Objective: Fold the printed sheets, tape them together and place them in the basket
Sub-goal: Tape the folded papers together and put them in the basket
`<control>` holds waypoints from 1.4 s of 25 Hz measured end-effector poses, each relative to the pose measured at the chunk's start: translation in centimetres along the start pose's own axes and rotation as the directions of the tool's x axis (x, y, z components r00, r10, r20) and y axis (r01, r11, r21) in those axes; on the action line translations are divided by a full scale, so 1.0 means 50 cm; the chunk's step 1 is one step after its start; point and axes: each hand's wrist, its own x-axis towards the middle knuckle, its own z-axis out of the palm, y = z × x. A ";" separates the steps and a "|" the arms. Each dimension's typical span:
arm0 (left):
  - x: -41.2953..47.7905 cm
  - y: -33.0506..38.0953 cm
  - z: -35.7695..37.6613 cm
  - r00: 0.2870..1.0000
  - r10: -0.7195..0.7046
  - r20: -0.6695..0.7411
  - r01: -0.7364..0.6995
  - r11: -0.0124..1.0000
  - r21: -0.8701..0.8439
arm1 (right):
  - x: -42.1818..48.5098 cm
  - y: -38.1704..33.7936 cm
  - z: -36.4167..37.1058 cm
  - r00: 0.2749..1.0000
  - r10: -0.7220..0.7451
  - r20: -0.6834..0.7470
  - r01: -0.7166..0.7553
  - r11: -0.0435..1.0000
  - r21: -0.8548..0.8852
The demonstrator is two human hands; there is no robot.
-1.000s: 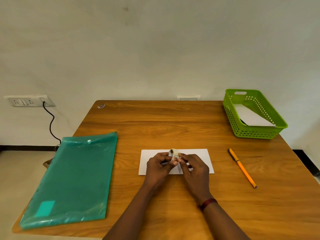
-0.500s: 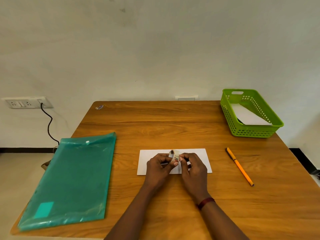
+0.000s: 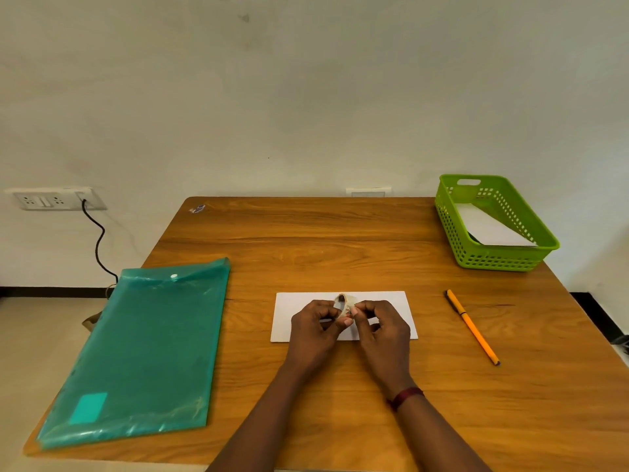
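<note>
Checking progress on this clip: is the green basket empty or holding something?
Not empty: the green basket holds white paper lying inside; how many sheets cannot be told.

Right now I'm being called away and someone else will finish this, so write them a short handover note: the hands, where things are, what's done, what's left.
Hands: the left hand and right hand both pinch the small tape roll, just above the folded sheets.
Things: the folded sheets lie flat on the table in front of the person. The green basket stands at the far right corner, with white paper inside.
Done: the folding, it seems. No tape shows on the sheets.
Left: pull off tape, tape the sheets, put them in the basket.
</note>
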 end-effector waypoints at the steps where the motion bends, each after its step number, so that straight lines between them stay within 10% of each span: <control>1: 0.000 0.000 0.000 1.000 0.000 0.003 0.000 1.000 0.005 | 0.000 0.003 0.000 1.000 -0.007 -0.005 0.007 1.000 -0.008; 35: 0.004 0.004 -0.001 0.999 -0.043 0.030 0.043 0.999 0.009 | -0.003 -0.008 0.003 0.995 -0.050 0.089 0.061 0.991 -0.117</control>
